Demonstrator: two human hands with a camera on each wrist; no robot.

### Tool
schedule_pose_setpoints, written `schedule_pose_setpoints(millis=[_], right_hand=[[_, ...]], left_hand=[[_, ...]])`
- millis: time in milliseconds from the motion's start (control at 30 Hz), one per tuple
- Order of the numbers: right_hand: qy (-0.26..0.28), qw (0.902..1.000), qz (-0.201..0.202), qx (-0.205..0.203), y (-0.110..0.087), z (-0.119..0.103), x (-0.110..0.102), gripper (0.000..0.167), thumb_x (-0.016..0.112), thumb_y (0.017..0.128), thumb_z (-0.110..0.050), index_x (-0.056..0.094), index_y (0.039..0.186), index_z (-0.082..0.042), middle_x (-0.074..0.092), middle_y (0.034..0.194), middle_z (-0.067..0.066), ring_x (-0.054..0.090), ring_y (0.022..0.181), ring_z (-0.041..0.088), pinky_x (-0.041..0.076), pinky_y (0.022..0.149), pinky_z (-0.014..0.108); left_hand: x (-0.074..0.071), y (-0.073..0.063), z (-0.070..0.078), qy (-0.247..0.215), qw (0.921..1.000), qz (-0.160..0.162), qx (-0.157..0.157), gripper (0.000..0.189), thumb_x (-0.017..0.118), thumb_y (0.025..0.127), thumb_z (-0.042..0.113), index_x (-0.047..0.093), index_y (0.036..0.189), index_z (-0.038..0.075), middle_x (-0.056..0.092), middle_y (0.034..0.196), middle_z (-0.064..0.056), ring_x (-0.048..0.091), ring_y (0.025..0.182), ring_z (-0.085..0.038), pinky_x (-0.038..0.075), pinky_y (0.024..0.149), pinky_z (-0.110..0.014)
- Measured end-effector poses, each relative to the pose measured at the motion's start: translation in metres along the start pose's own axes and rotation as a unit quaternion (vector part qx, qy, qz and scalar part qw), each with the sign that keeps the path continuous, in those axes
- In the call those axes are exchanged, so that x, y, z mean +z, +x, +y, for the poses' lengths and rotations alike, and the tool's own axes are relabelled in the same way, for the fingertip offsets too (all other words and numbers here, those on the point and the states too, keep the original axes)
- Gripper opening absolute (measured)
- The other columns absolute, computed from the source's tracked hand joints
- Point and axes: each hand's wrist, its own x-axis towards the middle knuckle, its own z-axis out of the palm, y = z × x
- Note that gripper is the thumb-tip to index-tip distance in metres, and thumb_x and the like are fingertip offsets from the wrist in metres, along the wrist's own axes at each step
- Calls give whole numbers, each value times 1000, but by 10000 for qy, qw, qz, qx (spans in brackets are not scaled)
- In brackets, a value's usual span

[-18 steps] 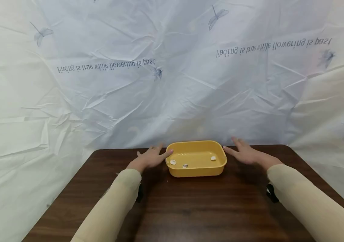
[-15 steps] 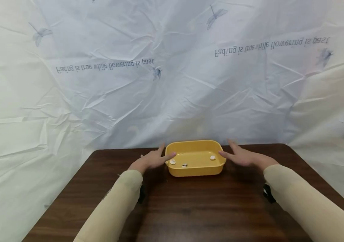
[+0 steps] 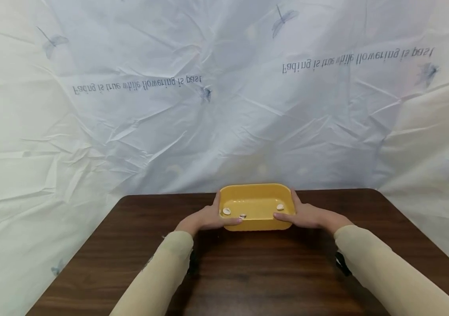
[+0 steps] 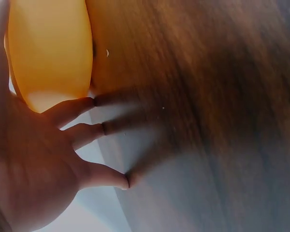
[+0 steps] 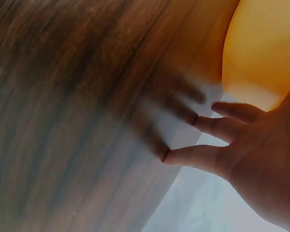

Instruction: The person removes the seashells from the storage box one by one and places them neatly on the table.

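a creased, printed pale cloth point(image 3: 224, 127) hangs behind a dark wooden table point(image 3: 248, 267). at the middle of the table's far edge is a yellow tub point(image 3: 260, 225), with three small whitish bits point(image 3: 226, 211) inside, too small to make out. the left hand point(image 3: 210, 217) and right hand point(image 3: 307, 216), spread around the tub half a second ago, now hold its two ends: thumbs lapped over the front edge, forefingers along the ends, other fingers spread and fairly straight. the tub's place looks much the same, so this seems to be the grip just taken.
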Motion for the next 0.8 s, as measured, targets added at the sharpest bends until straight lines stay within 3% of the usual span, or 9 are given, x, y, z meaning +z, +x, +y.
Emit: schedule_pose_setpoints(millis=[100,233,333,500,800], right_hand=[[-20,10000,0,36,0,-1,0,138,54,91,-86,-29,164,-3,62,136,35,57,136,49,45,108,61],[-48,9999,-8,94,0,-1,-1,138,56,91,-86,-30,164,-6,69,114,23,63,123,40,46,102,56],[-74,9999,-38,116,-1,-3,-1,138,56,90,-86,-29,165,-6,68,120,27,63,124,42,46,103,57],[-71,9996,-195,168,-3,-7,2,140,55,89,-88,-28,165,-4,51,149,43,55,138,53,44,110,64],[-98,9988,-424,236,-10,-14,-1,141,55,89,-88,-32,163,-5,62,137,34,62,129,44,45,108,61]], left_hand=[[-1,-1,2,68,10000,11,-68,141,64,77,93,-22,169,29,56,153,-27,57,141,-38,45,115,-53],[-3,-3,6,105,9998,-64,-143,142,63,76,94,-21,170,28,52,156,-29,55,143,-40,44,117,-55],[-3,-4,8,62,9997,-147,-202,143,65,76,93,-20,170,27,57,150,-28,57,140,-39,45,116,-54],[-4,-7,8,27,9990,-297,-330,144,66,76,92,-19,170,25,54,153,-26,56,141,-38,44,117,-52],[-8,-17,10,-212,9983,-433,-312,143,71,77,86,-23,169,30,67,132,-19,62,129,-33,45,114,-53]])
